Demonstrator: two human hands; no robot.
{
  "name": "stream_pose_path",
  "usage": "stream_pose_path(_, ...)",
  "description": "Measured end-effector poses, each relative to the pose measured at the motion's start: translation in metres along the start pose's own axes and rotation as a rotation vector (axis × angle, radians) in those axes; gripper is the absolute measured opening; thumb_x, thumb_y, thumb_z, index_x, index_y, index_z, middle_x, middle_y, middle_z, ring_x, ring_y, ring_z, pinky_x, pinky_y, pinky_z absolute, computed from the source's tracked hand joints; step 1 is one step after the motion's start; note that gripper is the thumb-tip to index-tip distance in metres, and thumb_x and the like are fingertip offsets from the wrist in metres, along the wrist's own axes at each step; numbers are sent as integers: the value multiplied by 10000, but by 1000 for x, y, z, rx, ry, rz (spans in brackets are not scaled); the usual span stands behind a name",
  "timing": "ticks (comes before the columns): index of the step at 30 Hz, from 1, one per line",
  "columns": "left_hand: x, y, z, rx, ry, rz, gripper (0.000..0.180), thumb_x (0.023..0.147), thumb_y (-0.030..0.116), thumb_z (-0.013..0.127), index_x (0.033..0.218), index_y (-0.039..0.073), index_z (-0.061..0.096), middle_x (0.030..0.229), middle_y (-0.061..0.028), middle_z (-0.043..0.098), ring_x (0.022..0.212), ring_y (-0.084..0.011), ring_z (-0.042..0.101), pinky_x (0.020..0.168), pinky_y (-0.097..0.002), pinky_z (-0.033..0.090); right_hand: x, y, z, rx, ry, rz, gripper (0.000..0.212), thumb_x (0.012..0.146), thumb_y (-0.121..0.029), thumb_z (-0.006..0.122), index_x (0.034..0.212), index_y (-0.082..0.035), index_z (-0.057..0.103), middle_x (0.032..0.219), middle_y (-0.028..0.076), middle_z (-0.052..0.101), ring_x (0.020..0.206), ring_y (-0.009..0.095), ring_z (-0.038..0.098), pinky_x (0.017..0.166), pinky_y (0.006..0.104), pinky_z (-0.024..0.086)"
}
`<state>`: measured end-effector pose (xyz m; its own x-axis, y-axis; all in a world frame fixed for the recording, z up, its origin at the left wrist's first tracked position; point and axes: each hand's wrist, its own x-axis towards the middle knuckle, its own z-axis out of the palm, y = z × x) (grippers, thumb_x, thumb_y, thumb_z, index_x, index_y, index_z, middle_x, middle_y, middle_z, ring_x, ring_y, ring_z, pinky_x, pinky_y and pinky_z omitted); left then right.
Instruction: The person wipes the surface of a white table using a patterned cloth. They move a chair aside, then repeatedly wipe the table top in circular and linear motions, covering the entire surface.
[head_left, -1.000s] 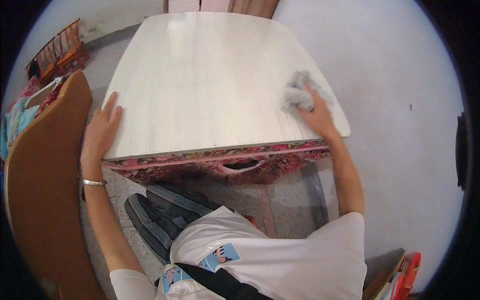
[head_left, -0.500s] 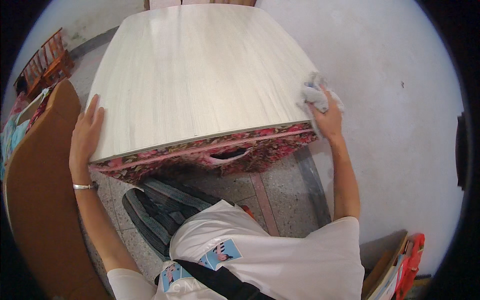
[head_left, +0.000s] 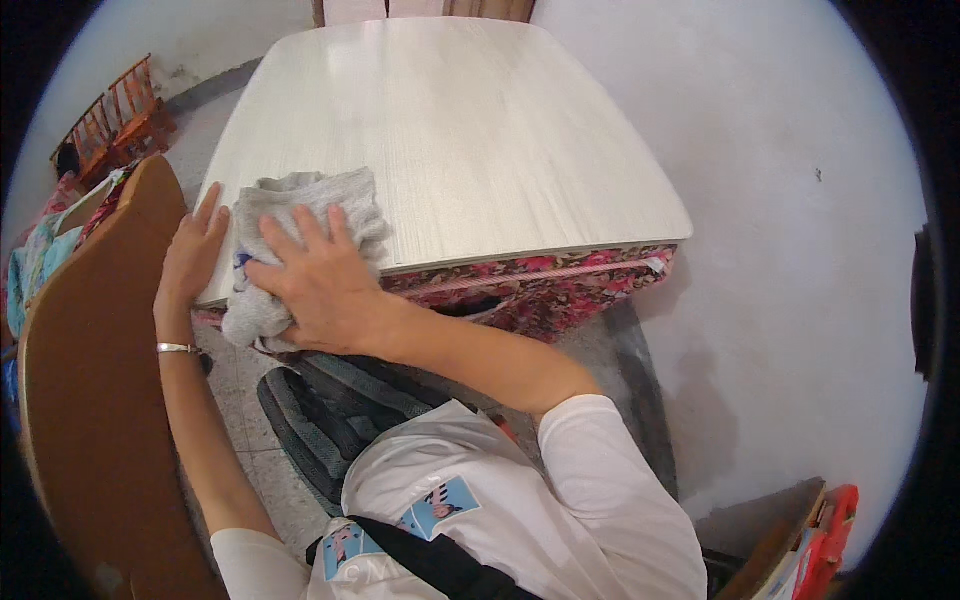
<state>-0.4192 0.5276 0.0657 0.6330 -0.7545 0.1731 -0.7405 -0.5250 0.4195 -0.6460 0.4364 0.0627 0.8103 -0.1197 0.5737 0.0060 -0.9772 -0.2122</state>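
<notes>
A pale wood-grain tabletop (head_left: 450,130) spreads out in front of me, with floral red and brown fabric (head_left: 560,290) under its near edge. My right hand (head_left: 325,280) reaches across to the near left corner. It presses a crumpled grey cloth (head_left: 350,200) against the top with spread fingers, and part of the cloth hangs over the edge. My left hand (head_left: 195,255) rests along the tabletop's left edge, fingers stretched out and nothing in them. It is just beside the cloth.
On the left stands a curved brown board (head_left: 100,390) with coloured fabrics behind it. Wooden chairs (head_left: 120,115) are at the far left. A white wall (head_left: 780,260) borders the right side. Flat boards and a red item (head_left: 835,530) lean at the lower right.
My right hand has carried the cloth from the tabletop's right edge across to its near left corner, its fingers now spread over it. The left hand stays at the left edge.
</notes>
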Motion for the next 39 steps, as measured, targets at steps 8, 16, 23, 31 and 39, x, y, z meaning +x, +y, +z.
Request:
stream_pose_path(8,-10,-7,-5,87,42,-15,546,951,455,386,1436,208,356,1192,-319,517,1128,-462,506,984,-470,382,-85,110,-107,21,-91,245,670,666,-409,783,1272,-227,562,1460,120,390,1347,406,325,1098,571,201)
stream_pose_path(16,-11,20,-1,107,84,-60,527,932,430,425,1405,199,408,1163,-327,531,1083,-451,539,939,-488,425,-60,232,-139,-223,-223,863,902,781,-662,569,1457,-125,306,1504,193,267,1390,418,204,1112,579,132)
stream_pose_path(23,-11,19,-7,59,57,-77,536,917,425,447,1401,196,417,1218,-342,505,1108,-458,531,958,-483,418,63,180,-22,-263,-320,446,897,796,-719,478,1462,-145,301,1511,240,199,1374,474,183,1082,629,132)
stream_pose_path(31,-15,16,-10,109,398,215,497,947,406,466,1372,147,459,1334,-275,454,1222,-419,450,1030,-436,358,65,99,-34,518,-550,-178,905,707,-621,698,1440,-215,353,1525,252,137,1413,417,121,1130,532,146)
stream_pose_path(39,-28,143,2,244,-104,317,664,848,607,511,1375,204,473,1432,-233,364,1345,-439,281,1061,-626,230,-20,266,-143,139,389,474,331,923,-222,587,1171,-6,618,1084,102,665,998,166,606,907,280,448)
